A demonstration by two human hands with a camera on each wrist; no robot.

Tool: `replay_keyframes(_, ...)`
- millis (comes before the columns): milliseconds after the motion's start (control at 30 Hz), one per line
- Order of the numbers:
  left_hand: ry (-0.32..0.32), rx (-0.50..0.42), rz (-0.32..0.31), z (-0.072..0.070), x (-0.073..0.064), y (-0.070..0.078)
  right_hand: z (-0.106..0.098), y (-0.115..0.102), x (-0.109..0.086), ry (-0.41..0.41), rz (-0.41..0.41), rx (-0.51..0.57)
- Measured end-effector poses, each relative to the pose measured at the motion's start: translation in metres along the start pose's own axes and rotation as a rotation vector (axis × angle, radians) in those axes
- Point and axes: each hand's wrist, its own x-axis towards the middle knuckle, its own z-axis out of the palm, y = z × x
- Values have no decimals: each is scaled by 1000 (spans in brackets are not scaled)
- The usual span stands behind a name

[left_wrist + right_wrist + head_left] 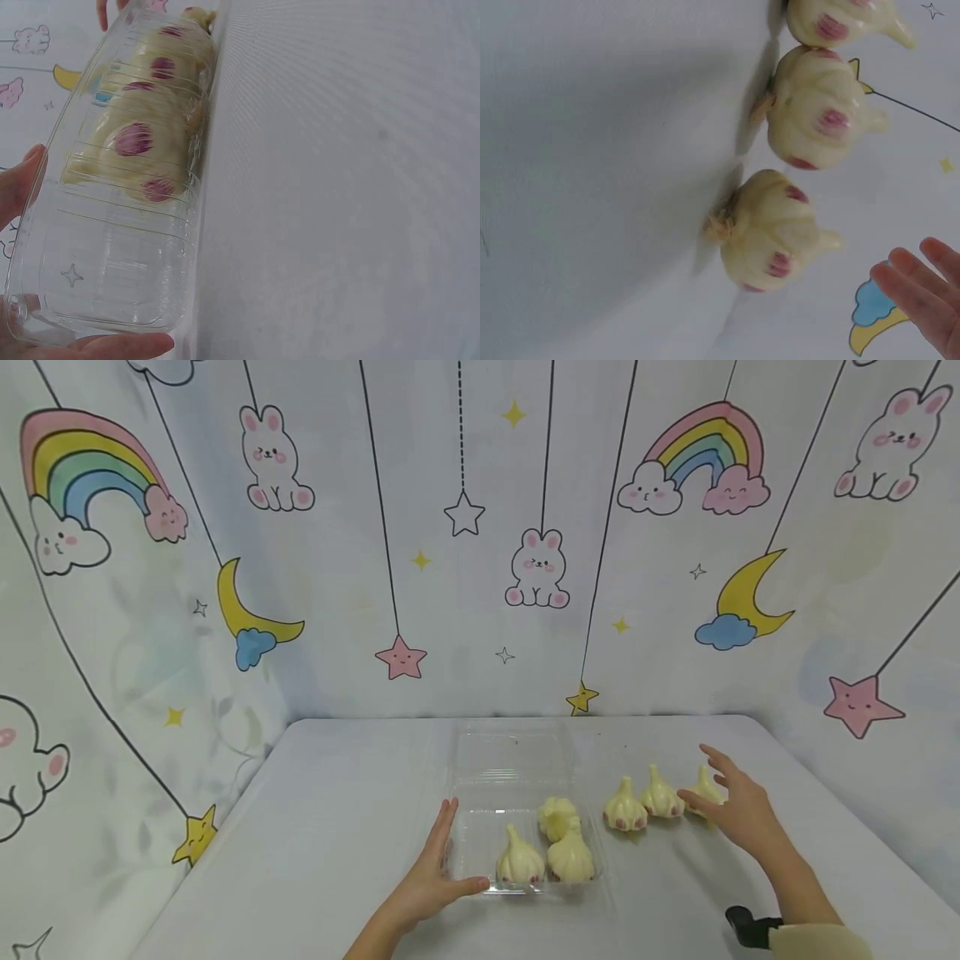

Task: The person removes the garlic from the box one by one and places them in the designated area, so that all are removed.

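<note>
A clear plastic clamshell box (480,839) sits on the table with its lid (513,756) laid back behind it. Inside are three garlic bulbs, one at front middle (519,857), one at front right (572,858) and one behind (557,817). My left hand (427,881) rests at the box's front left corner, straight fingers along its left wall and thumb at the front rim. Right of the box stand three more bulbs in a row: near (626,807), middle (662,795) and far right (705,787). My right hand (738,806) reaches over the far right bulb, fingers spread and partly covering it.
The white table (315,827) extends to both sides of the box. A curtain (337,527) printed with rabbits, stars and rainbows hangs behind and at the sides. A black strap piece (750,928) is at my right wrist, next to a pale sleeve (817,942).
</note>
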Motion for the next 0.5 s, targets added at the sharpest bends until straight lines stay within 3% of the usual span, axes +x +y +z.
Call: replay_keyframes(500,3,-4,-4,0,0,0,23,-40,-7,17,-91,118)
